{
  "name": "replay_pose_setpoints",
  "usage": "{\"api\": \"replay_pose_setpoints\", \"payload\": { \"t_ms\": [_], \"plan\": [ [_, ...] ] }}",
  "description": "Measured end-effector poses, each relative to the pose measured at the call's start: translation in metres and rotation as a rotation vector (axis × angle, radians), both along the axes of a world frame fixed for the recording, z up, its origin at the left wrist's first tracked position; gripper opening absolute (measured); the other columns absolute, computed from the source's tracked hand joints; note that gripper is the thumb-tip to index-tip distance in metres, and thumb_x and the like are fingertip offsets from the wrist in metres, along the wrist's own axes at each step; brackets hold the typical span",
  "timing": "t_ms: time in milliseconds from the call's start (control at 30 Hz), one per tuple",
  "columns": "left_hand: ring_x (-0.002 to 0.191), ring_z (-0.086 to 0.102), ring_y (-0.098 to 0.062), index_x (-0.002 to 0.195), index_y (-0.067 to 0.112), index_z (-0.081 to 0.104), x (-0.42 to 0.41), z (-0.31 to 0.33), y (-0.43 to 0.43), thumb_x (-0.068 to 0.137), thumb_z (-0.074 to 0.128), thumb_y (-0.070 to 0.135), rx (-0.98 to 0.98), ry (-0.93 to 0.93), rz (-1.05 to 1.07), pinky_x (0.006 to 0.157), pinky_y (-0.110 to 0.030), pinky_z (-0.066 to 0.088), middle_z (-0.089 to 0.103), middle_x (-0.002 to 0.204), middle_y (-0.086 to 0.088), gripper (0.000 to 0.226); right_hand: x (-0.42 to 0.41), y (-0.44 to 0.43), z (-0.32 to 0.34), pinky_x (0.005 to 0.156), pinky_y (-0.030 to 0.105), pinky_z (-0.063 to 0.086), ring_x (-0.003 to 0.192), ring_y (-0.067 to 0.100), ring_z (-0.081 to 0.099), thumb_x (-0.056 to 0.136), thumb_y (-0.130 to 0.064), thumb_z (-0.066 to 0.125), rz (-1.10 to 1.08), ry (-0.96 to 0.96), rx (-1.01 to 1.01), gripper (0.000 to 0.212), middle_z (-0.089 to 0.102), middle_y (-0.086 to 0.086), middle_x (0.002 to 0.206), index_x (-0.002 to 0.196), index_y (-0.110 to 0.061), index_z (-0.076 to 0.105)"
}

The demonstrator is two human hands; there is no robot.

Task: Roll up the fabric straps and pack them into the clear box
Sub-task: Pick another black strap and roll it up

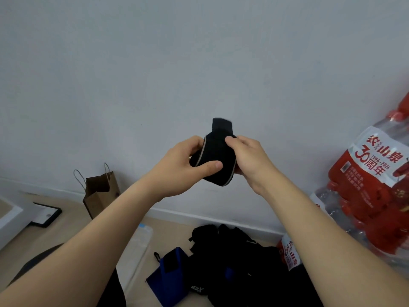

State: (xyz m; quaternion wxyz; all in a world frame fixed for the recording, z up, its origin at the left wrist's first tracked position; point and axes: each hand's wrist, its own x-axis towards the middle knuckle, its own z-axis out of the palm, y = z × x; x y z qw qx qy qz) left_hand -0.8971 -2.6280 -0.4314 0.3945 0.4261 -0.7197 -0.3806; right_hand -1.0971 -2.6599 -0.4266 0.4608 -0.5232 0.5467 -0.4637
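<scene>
A black fabric strap [215, 151] with a grey edge is held up in front of the wall, partly rolled, with one end sticking up. My left hand [177, 167] grips its left side with the thumb across the front. My right hand [250, 160] grips its right side. On the floor below lies a pile of black straps [239, 262], and beside it a blue strap [170, 282]. A clear box [136, 251] stands on the floor left of the pile, partly hidden by my left forearm.
A brown paper bag [99, 193] stands by the wall at the left. Shrink-wrapped packs of red-labelled water bottles [367, 191] are stacked at the right. A black-framed flat object [47, 216] and a white block [8, 216] lie at the far left.
</scene>
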Motion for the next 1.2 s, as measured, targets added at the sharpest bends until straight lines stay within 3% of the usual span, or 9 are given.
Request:
{"api": "replay_pose_setpoints", "payload": {
  "t_ms": [100, 167, 367, 500, 567, 733, 900, 1000, 1200],
  "plan": [
    [0.087, 0.072, -0.027, 0.107, 0.023, 0.064, 0.000, 0.000, 0.001, 0.096, 0.081, 0.027, -0.037, -0.021, 0.013, 0.073, -0.047, 0.060, 0.074, 0.101, 0.004, 0.021, 0.001, 0.002, -0.002, 0.070, 0.040, 0.064, 0.092, 0.030, 0.080, 0.111, -0.036, 0.055, 0.080, -0.026, 0.085, 0.029, 0.082, 0.009, 0.103, 0.114, -0.012, 0.071],
    [0.090, 0.072, -0.029, 0.107, 0.023, 0.065, 0.002, -0.001, 0.001, 0.095, 0.081, 0.022, -0.054, -0.016, 0.010, 0.083, -0.054, 0.062, 0.073, 0.101, 0.003, 0.021, 0.005, 0.006, -0.003, 0.071, 0.044, 0.065, 0.091, 0.039, 0.080, 0.114, -0.036, 0.051, 0.180, -0.127, 0.169, 0.029, 0.080, 0.017, 0.110, 0.121, -0.011, 0.064],
    [0.104, 0.074, -0.014, 0.116, 0.029, 0.052, -0.001, -0.004, -0.002, 0.084, 0.085, 0.011, -0.061, 0.130, 0.111, 0.079, -0.033, 0.065, 0.065, 0.124, 0.007, 0.050, 0.014, 0.006, 0.000, 0.065, 0.040, 0.063, 0.081, 0.032, 0.078, 0.114, -0.028, 0.054, 0.093, -0.142, -0.047, 0.021, 0.079, 0.019, 0.105, 0.117, -0.008, 0.059],
    [0.094, 0.080, -0.022, 0.123, 0.027, 0.049, -0.005, -0.001, -0.002, 0.089, 0.079, 0.052, 0.159, 0.284, 0.135, 0.076, -0.037, 0.066, 0.069, 0.125, -0.005, 0.051, 0.015, 0.005, -0.001, 0.074, 0.043, 0.067, 0.091, 0.023, 0.080, 0.113, -0.023, 0.055, 0.027, 0.006, -0.263, 0.010, 0.082, 0.004, 0.103, 0.117, -0.024, 0.064],
    [0.079, 0.080, -0.031, 0.125, 0.027, 0.047, -0.005, 0.001, -0.002, 0.097, 0.071, 0.058, 0.271, 0.322, 0.124, 0.066, -0.041, 0.065, 0.072, 0.121, -0.011, 0.048, 0.015, 0.005, -0.002, 0.081, 0.039, 0.066, 0.099, 0.015, 0.079, 0.112, -0.021, 0.054, 0.043, 0.060, -0.306, 0.017, 0.082, -0.002, 0.108, 0.119, -0.032, 0.065],
    [0.087, 0.080, -0.038, 0.137, 0.022, 0.058, 0.000, 0.005, -0.002, 0.104, 0.072, 0.034, 0.367, 0.417, 0.048, 0.078, -0.043, 0.067, 0.075, 0.121, -0.019, 0.038, 0.012, 0.007, -0.002, 0.088, 0.046, 0.065, 0.102, 0.019, 0.079, 0.112, -0.019, 0.054, 0.065, 0.053, -0.273, 0.022, 0.080, 0.000, 0.112, 0.126, -0.032, 0.067],
    [0.095, 0.078, -0.049, 0.119, 0.011, 0.058, 0.000, 0.007, -0.003, 0.104, 0.070, 0.009, 0.392, 0.556, -0.028, 0.082, -0.041, 0.066, 0.075, 0.115, -0.023, 0.020, 0.016, 0.006, -0.002, 0.095, 0.057, 0.058, 0.115, 0.044, 0.072, 0.114, -0.020, 0.052, 0.022, -0.094, -0.179, 0.018, 0.076, 0.021, 0.119, 0.126, -0.011, 0.064],
    [0.090, 0.078, -0.050, 0.112, 0.011, 0.059, 0.001, 0.008, -0.004, 0.101, 0.069, 0.007, 0.342, 0.518, 0.025, 0.077, -0.041, 0.067, 0.077, 0.108, -0.023, 0.016, 0.019, 0.005, -0.002, 0.099, 0.069, 0.057, 0.115, 0.047, 0.072, 0.115, -0.020, 0.049, 0.024, -0.164, -0.109, 0.023, 0.074, 0.024, 0.124, 0.130, -0.006, 0.060],
    [0.093, 0.078, -0.040, 0.113, 0.016, 0.064, 0.003, 0.006, -0.002, 0.094, 0.069, 0.004, 0.127, 0.284, 0.043, 0.086, -0.045, 0.067, 0.070, 0.117, -0.017, 0.023, 0.025, 0.008, 0.001, 0.084, 0.053, 0.065, 0.105, 0.036, 0.075, 0.107, -0.016, 0.053, 0.041, -0.269, 0.004, 0.021, 0.073, 0.024, 0.119, 0.121, -0.003, 0.061]
  ]
}}
